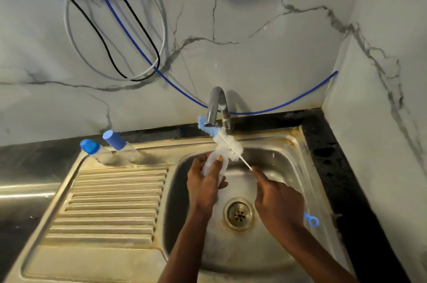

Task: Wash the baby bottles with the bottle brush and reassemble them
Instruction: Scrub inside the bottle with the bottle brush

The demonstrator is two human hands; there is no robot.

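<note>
Head view: both forearms enter from 6 o'clock over the sink point(288, 167).

Left hand point(203, 181), at 10 o'clock from the drain point(239, 213): fingers curled tight round a clear uncapped bottle point(213, 165), thumb across its side, mouth end aimed toward 12 o'clock.

Right hand point(277, 199), at 2 o'clock from the drain: fingers closed together on the wire stem of the bottle brush point(231, 144). Its blue loop end shows past the wrist at 4 o'clock. White bristles lie against the bottle's mouth end; whether any are inside, cannot tell. The brush's blue tip sits directly under the tap point(216, 107).

Two capped bottles point(122, 144) lie tilted on the drainboard point(111, 202) at 10 o'clock, well apart from the hands.

Black counter point(335, 155) edges the sink. Looped cables point(115, 28) hang on the marble wall point(254, 40) at 11 o'clock.
</note>
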